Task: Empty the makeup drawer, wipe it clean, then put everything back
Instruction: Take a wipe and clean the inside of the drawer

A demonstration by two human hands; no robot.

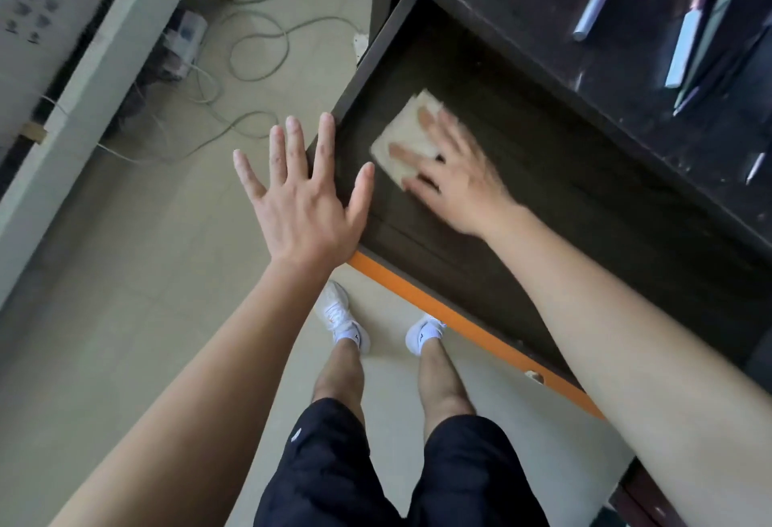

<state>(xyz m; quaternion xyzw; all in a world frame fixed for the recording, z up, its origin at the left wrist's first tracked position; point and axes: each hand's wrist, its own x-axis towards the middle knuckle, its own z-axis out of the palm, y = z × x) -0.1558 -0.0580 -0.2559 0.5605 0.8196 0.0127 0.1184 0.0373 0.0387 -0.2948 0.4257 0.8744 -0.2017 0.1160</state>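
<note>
Head view, looking down at a dark wooden drawer [585, 209] standing pulled out from under a dark desktop [522, 0]; its orange front edge [438, 309] is running diagonally from centre toward lower right, so the drawer's long axis is lying along that same diagonal. The interior is showing only bare dark wood and one item: a pale beige cloth [407, 136], folded roughly rectangular, lying flat on the drawer floor near the left side wall, its long side angling from lower left toward upper right. The right hand [455, 175] is lying palm-down on the cloth, fingers spread and flat against it, motion-blurred; the right forearm is crossing over the orange edge and covering part of it. The left hand [305, 192] is hovering open beside the drawer's left front corner, fingers splayed wide, gripping nothing; whether the thumb is touching the wood cannot be told. On the desktop, several pens and makeup pencils [685, 46] are lying roughly parallel, blurred. On the pale tiled floor [125, 255], loose cables [250, 46] are trailing to a power strip [184, 42]. Below, white sneakers [342, 322] and black shorts [376, 476] are showing.
</note>
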